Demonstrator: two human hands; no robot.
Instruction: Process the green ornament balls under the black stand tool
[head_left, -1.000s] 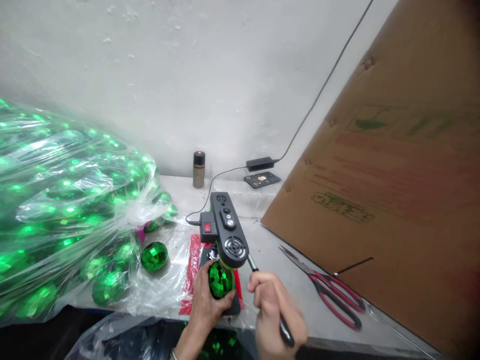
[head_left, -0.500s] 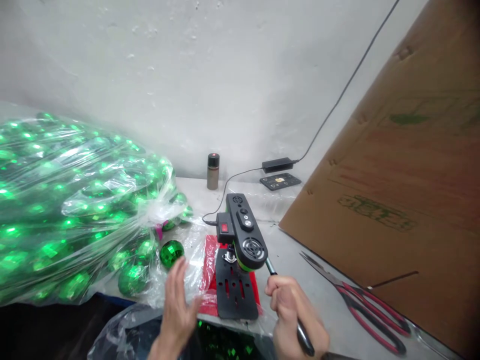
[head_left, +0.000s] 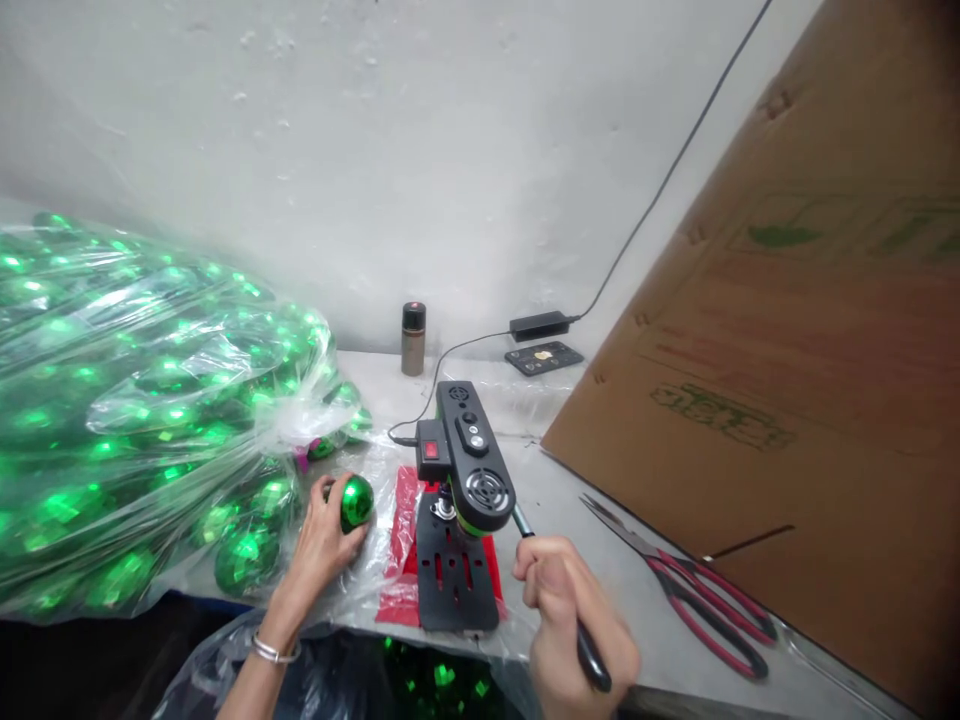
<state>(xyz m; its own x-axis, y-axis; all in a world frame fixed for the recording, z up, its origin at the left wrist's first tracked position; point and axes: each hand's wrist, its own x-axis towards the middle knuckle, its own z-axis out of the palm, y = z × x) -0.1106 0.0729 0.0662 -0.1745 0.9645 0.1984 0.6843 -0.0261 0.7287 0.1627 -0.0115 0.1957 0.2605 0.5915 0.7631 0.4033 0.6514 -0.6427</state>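
Note:
Curled around a shiny green faceted ball (head_left: 357, 502), my left hand (head_left: 326, 530) is on the table's left part, beside the open side of a clear bag. My right hand (head_left: 574, 620) is wrapped round the black grip of a metal lever (head_left: 592, 655). That lever runs up to a black press-like device (head_left: 480, 460) with round vents, buttons and a red switch. Its slotted black base plate (head_left: 457, 590) lies on a red sheet (head_left: 397, 560). Below the table edge, more green balls (head_left: 442, 680) show in a plastic-lined container.
A large clear bag of green balls (head_left: 150, 400) fills the left. Red-handled scissors (head_left: 690, 590) lie at right by a leaning cardboard box (head_left: 787, 350). Near the wall are a small bottle (head_left: 413, 340), a power adapter (head_left: 540, 325) with a cable and a phone-like slab (head_left: 544, 357).
My left hand has moved up and left and closed on the green ball that lay by the bag. My right hand keeps its hold on the lever; the view has shifted slightly.

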